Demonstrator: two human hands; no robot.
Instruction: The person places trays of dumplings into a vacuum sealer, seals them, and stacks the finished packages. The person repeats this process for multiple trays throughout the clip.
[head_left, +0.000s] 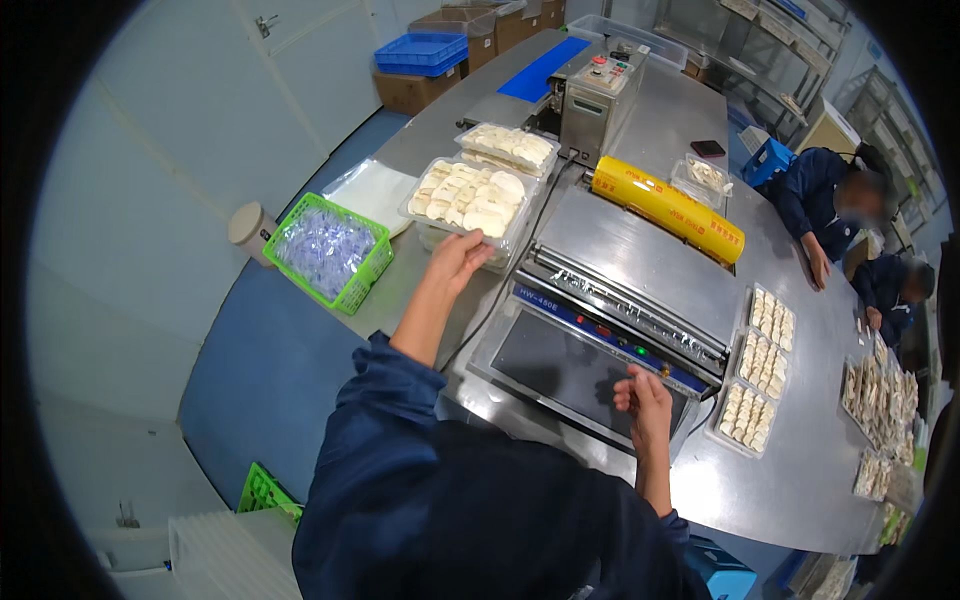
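Note:
My left hand (457, 261) is at the near edge of a clear plastic tray of pale sliced food (469, 196), which rests on top of other trays at the left of the steel table; its thumb lies on the rim and the fingers' hold is partly hidden. Behind it stands another stack of filled trays (510, 144). My right hand (643, 397) hovers over the dark plate (555, 360) of a tabletop film-wrapping machine, fingers loosely curled, nothing seen in them. A roll of yellow cling film (667, 210) lies at the machine's back. To its right, several filled trays (765, 375) form a row.
A green basket of small clear packets (322, 251) sits left, beside plastic sheets (371, 191). A steel machine with buttons (600, 105) stands behind. A cable (499, 292) runs along the wrapper's left side. Two co-workers (814, 195) are at the table's far right, near more trays (877, 397).

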